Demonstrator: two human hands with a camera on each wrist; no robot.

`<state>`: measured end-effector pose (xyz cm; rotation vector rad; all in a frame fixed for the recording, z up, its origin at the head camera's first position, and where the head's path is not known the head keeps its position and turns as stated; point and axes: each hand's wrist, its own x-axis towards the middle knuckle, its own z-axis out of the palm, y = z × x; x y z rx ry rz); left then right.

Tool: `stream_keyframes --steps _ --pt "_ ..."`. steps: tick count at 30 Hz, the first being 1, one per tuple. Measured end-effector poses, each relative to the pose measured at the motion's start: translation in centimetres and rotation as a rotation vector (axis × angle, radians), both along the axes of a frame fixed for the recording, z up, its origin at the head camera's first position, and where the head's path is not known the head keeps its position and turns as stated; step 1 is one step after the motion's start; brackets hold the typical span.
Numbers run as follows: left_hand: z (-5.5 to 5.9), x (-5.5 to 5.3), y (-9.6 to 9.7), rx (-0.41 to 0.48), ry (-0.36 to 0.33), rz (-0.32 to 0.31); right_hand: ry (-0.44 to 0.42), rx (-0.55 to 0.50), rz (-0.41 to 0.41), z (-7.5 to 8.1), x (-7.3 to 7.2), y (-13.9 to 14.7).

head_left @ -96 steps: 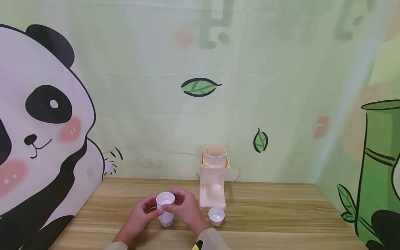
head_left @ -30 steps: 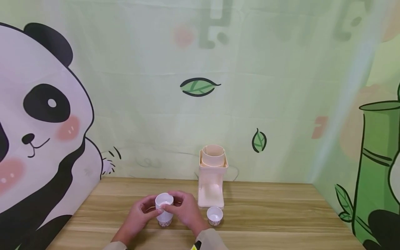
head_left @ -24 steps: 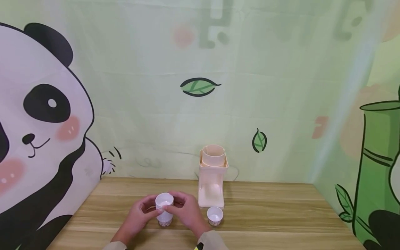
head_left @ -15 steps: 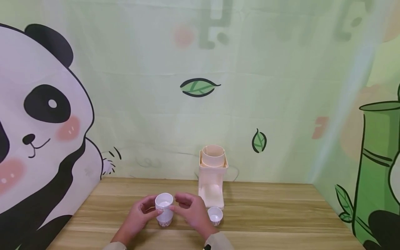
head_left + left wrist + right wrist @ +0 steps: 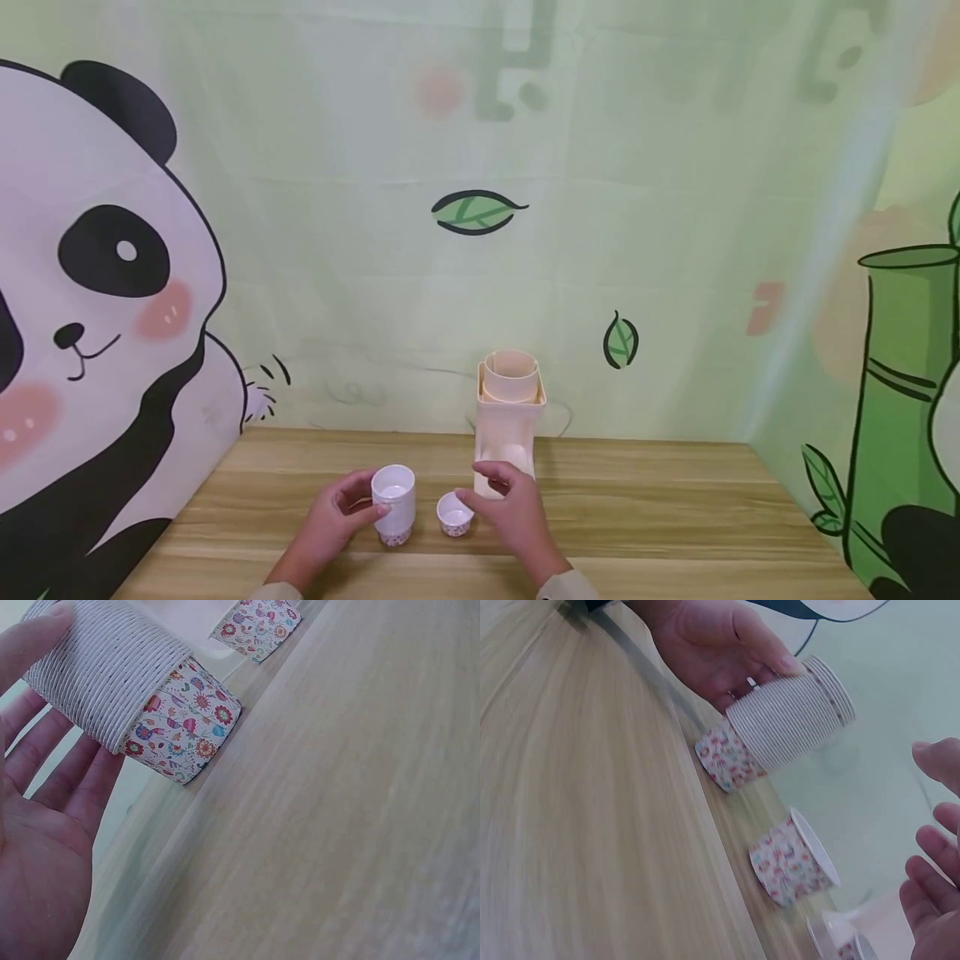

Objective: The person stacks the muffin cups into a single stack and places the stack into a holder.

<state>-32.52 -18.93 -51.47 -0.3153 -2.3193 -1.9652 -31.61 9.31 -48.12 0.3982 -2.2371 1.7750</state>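
In my left hand (image 5: 330, 518) is an upright stack of small paper cups (image 5: 394, 504), white and ribbed by many nested rims, thumb in front and fingers behind. Only the bottom cup's flower print (image 5: 182, 724) shows in full. A single paper cup (image 5: 454, 517) stands upright on the table just right of the stack, its white mouth up. My right hand (image 5: 512, 504) hovers right beside it, thumb overlapping the rim in the head view. The right wrist view has those fingers (image 5: 934, 855) apart and nothing between them. Another flowered cup (image 5: 847, 951) peeks in at its bottom edge.
A pale pink stand (image 5: 511, 408) with a round tube on top rises behind my right hand, near the back of the wooden table (image 5: 660, 500). A green cloth backdrop (image 5: 337, 250) with a panda and bamboo closes off the back and sides.
My right hand has let go of the stack and moved right, over the spot where a single cup showed. A cup now stands between stack and right hand. My left hand keeps its hold.
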Motion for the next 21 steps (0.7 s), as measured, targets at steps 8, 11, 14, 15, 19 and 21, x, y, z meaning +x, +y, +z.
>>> stream_keyframes --steps 8,11,14,15,19,21 --pt "0.3 0.1 0.2 -0.006 0.0 -0.008 -0.019 0.055 -0.089 -0.6 0.4 3.0" --pt "0.3 0.1 0.2 -0.005 0.001 -0.004 -0.034 0.076 -0.113 -0.9 0.5 3.9" --pt "0.2 0.1 0.2 0.0 0.0 0.008 -0.064 0.085 -0.118 -1.3 0.5 4.6" --pt "0.2 0.1 0.2 -0.002 0.002 0.01 -0.07 0.096 -0.118 -1.4 0.5 4.8" --pt "0.1 0.1 0.1 -0.006 0.012 0.014 -0.085 0.137 -0.101 -1.8 0.8 5.5" --pt "0.0 0.1 0.0 -0.006 0.012 0.01 -0.083 0.151 -0.083 -2.1 0.9 5.7"
